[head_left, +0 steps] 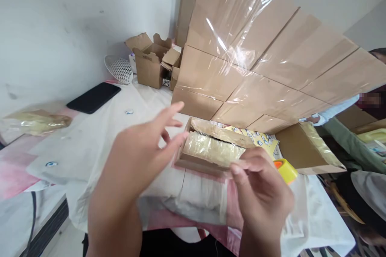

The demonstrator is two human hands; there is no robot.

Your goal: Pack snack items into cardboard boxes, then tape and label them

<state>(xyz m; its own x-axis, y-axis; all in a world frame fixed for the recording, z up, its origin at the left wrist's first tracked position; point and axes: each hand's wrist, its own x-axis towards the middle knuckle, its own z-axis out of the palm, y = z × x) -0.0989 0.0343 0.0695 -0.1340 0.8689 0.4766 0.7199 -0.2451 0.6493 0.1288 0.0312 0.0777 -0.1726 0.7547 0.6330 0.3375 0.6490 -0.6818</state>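
A small shallow cardboard box (193, 161) lies on the covered table in front of me, with glossy clear tape (214, 146) across its middle. My left hand (144, 148) hovers by the box's left end, fingers apart and nothing in them. At the right front corner, the thumb and fingers of my right hand (261, 192) are pinched together. Whatever is between them is too small or see-through to make out. Just beyond that hand stands a yellow tape roll (287, 172) with an orange core. A yellow patterned sheet (265, 141) lies behind the box.
A tall plastic-wrapped stack of cartons (241, 84) rises behind the work. An open carton (304, 148) sits at right. Left are a black phone (94, 97), opened boxes (147, 68), a white mesh piece (120, 70) and crumpled plastic (37, 122). Another person's sleeve (340, 109) shows at far right.
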